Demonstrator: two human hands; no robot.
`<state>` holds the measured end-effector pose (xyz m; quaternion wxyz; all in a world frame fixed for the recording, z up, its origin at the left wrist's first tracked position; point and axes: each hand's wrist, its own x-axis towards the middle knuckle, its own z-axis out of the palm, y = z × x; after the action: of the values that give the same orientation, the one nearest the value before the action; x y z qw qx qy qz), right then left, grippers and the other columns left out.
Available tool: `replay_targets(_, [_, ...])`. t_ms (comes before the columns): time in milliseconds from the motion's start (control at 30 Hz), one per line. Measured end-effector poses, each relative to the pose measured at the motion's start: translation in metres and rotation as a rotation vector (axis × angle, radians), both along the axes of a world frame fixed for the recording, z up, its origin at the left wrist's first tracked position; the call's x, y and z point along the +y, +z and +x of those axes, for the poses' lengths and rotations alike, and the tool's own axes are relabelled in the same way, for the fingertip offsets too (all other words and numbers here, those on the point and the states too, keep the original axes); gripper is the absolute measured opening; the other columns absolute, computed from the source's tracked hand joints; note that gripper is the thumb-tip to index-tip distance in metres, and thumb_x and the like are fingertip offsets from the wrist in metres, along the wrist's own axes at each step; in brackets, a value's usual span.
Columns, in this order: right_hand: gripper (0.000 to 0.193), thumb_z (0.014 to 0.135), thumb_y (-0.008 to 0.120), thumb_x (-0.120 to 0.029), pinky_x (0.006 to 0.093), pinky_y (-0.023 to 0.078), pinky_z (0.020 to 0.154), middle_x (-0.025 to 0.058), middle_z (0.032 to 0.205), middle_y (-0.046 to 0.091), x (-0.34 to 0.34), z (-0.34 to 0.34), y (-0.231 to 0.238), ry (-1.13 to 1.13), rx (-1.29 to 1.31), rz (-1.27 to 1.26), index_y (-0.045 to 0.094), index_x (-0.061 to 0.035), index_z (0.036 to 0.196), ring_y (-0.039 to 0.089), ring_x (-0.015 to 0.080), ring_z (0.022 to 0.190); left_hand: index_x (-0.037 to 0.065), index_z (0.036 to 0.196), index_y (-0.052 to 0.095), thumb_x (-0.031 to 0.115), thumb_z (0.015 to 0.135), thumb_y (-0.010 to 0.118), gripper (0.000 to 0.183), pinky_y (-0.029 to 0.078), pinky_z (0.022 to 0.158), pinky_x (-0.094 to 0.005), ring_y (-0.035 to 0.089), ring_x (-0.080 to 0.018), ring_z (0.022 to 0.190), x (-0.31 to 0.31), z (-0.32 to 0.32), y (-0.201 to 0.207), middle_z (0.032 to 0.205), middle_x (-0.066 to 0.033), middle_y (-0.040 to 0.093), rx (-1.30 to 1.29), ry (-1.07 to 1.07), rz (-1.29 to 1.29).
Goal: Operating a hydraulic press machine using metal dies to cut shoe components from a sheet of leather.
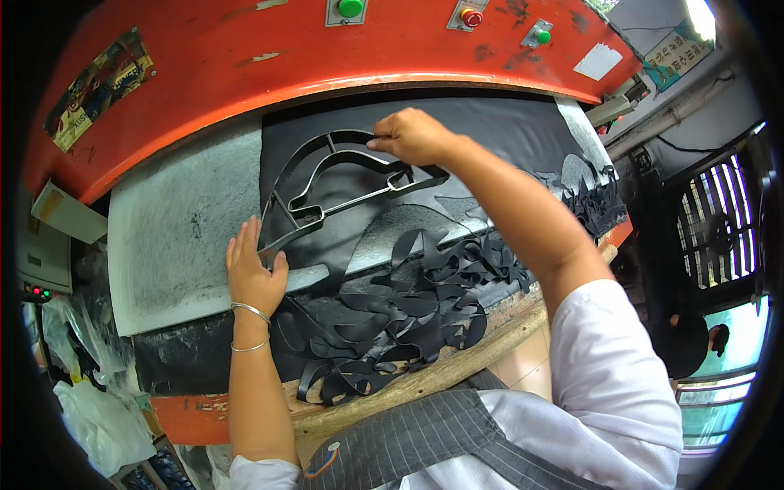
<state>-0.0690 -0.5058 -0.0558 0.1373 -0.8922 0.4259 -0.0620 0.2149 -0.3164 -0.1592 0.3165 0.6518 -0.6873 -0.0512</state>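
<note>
A curved steel cutting die (356,202) with a crossbar and inner outline lies on a black sheet of leather-like material (510,126). My right hand (414,137) reaches across from the right, its fingers and thumb closed on the die's far upper rim. At the die's near left end is my left hand (255,265), with fingers stretched out along the edge and thumb spread to the other side. The palm does not close round the metal. Whether the die sits fully flat on the sheet is hard to tell.
Black offcuts (408,318) pile along the near edge, above a worn wooden rail (433,371). A pale cutting board (180,237) shows at left. Beyond stands a red machine beam (294,49) with green buttons and a red knob (471,18). Plastic bags (106,425) hang lower left.
</note>
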Motion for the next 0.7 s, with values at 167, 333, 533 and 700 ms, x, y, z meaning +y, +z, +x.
replay_targets(167, [0.028,0.087,0.062,-0.037,0.0455,0.050,0.082,0.0153,0.092,0.069,0.001,0.001,-0.047,-0.144,-0.097,0.111,0.071,-0.0097,0.091,0.063,0.0372,0.092,0.000,0.141,0.038,0.018,0.074,0.071,0.077,0.020,0.115,-0.0481,0.047,-0.0316,0.130,0.003,0.003,0.005,0.134,-0.0190,0.055,0.095,-0.064,0.054])
replay_targets(333, [0.028,0.088,0.061,-0.036,0.0457,0.050,0.083,0.0152,0.092,0.069,0.002,0.012,-0.053,-0.137,-0.072,0.105,0.071,-0.0100,0.092,0.064,0.0372,0.093,-0.003,0.128,0.054,0.024,0.073,0.077,0.065,0.022,0.114,-0.0486,0.051,-0.0324,0.126,0.002,0.009,0.000,0.128,-0.0206,0.058,0.043,-0.092,-0.021])
replay_targets(533, [0.028,0.086,0.062,-0.037,0.0463,0.051,0.082,0.0160,0.091,0.069,-0.002,0.004,-0.056,-0.132,-0.090,0.057,0.071,-0.0101,0.089,0.064,0.0380,0.091,-0.003,0.119,0.061,0.018,0.075,0.075,0.051,0.026,0.113,-0.0485,0.055,-0.0331,0.121,-0.007,0.001,0.006,0.121,-0.0213,0.062,0.068,-0.098,-0.010])
replay_targets(700, [0.030,0.086,0.062,-0.039,0.0441,0.052,0.083,0.0154,0.090,0.070,0.004,0.013,-0.060,-0.186,-0.098,0.033,0.072,-0.0106,0.091,0.066,0.0347,0.092,-0.004,0.121,0.060,0.018,0.076,0.075,0.052,0.027,0.113,-0.0461,0.054,-0.0348,0.122,-0.004,0.007,0.005,0.127,-0.0221,0.059,0.087,-0.049,0.055])
